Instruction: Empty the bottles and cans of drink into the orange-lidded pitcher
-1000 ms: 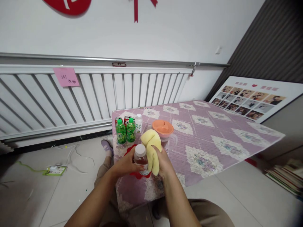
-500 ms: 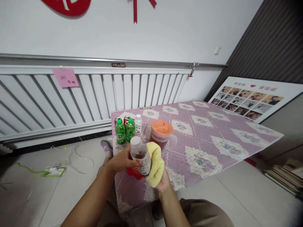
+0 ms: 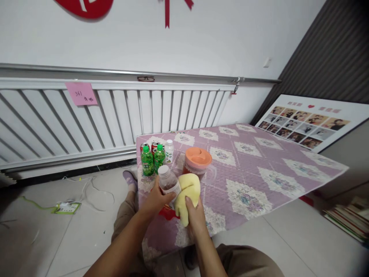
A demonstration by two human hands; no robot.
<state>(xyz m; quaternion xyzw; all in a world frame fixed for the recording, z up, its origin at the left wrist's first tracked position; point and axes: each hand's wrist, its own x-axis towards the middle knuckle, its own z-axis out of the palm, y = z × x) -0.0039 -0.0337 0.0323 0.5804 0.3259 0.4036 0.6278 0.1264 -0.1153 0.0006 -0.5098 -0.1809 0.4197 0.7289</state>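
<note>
My left hand [image 3: 157,201] is wrapped round a clear plastic bottle [image 3: 170,182] with a white cap and a printed label, tilted slightly. My right hand [image 3: 196,215] grips a yellow cloth [image 3: 188,192], its thumb on top, and the cloth rests against the bottle's right side. Part of the label is covered by fingers and cloth. Beneath the bottle, a red item [image 3: 168,212] shows on the table, mostly hidden. Just beyond the cloth stands a clear pitcher with an orange lid [image 3: 198,157], holding a reddish-brown content.
Two green drink bottles [image 3: 147,161], a white bottle [image 3: 169,152] and several red cans [image 3: 155,145] crowd the table's far left corner. A purple floral cloth covers the table [image 3: 219,169]. Behind it runs a white radiator [image 3: 115,115]. A power strip [image 3: 66,208] with cables lies on the floor at left.
The yellow cloth has shifted from standing folded over my right hand to being pinched under its thumb, with an end hanging down. The bottle stays in my left hand, turned slightly.
</note>
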